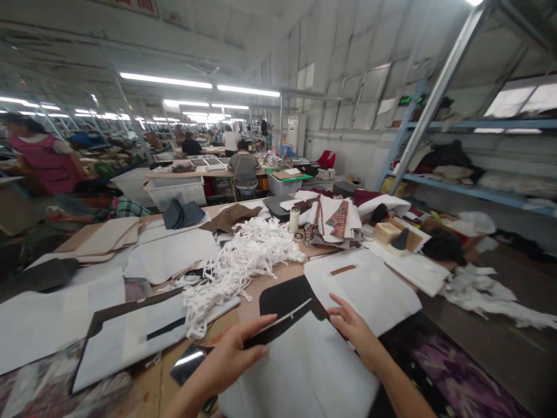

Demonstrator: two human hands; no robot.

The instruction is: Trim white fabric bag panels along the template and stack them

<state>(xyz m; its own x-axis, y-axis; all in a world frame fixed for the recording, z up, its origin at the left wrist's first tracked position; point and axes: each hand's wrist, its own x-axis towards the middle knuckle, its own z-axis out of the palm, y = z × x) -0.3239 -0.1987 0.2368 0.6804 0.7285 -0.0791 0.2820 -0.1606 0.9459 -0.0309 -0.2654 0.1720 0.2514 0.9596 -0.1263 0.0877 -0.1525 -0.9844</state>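
The left hand [237, 357] framed the white panel [300, 371] at ten o'clock on its edge, thumb over the white face and index finger stretched along the rim; I could not tell whether they pinched it. The right hand [352, 331] stood at one o'clock, fingers spread and clenched on nothing, perhaps to steady that corner. The panel lay close before the person, low in the view, likely so both hands could reach its far edge. A thin pale strip [300, 307] crossed between the hands at twelve, and beyond it lay a dark piece [282, 293]. Between one and two o'clock a slotted panel [376, 284] lay flat, just beside the right hand. At eleven, white ribbons [248, 255] were heaped on the table [282, 271], apparently for easy reach. A bottle [295, 219] stood upright at twelve, with a stack [335, 223] right of it, seemingly pushed back to leave working room. Toward nine, another panel [126, 342] lay slot up. Farther out, a seated co-worker [244, 168] faced away at eleven, and blue shelves [474, 188] held bundles between one and two.
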